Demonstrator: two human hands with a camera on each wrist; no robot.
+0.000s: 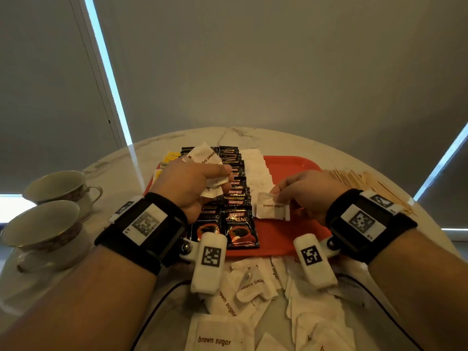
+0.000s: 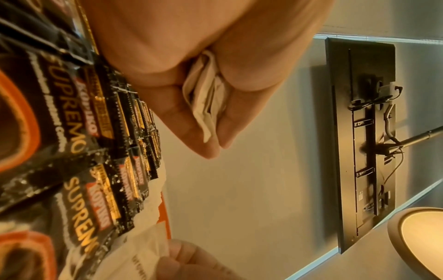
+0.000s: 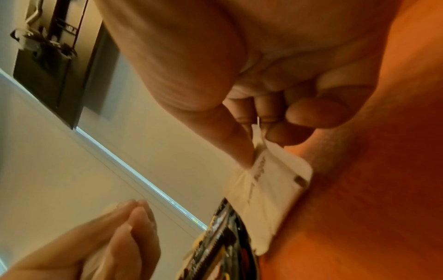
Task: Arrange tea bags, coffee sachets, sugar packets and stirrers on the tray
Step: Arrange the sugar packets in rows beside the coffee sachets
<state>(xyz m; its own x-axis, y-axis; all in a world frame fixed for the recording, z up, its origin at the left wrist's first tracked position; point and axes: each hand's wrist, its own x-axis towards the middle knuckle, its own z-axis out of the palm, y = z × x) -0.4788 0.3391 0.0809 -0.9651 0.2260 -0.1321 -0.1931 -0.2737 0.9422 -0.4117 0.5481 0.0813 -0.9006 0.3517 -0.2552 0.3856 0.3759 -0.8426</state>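
Note:
A red tray (image 1: 291, 165) lies on the marble table, holding rows of black coffee sachets (image 1: 239, 224), yellow tea bags (image 1: 169, 158) at its far left and a row of white packets (image 1: 255, 168). My left hand (image 1: 202, 178) hovers over the coffee rows and grips a bunch of white brown sugar packets (image 1: 203, 155), also seen squeezed between its fingers (image 2: 206, 98). My right hand (image 1: 293, 191) pinches the edge of one brown sugar packet (image 1: 271, 206) that lies on the tray beside the coffee sachets; this packet (image 3: 271, 191) touches the red surface.
Loose brown sugar packets (image 1: 228, 302) are heaped on the table in front of the tray. Wooden stirrers (image 1: 367, 183) lie in a pile to the tray's right. Two teacups (image 1: 60, 186) (image 1: 43, 224) stand at the left. A black cable (image 1: 157, 305) runs near the front edge.

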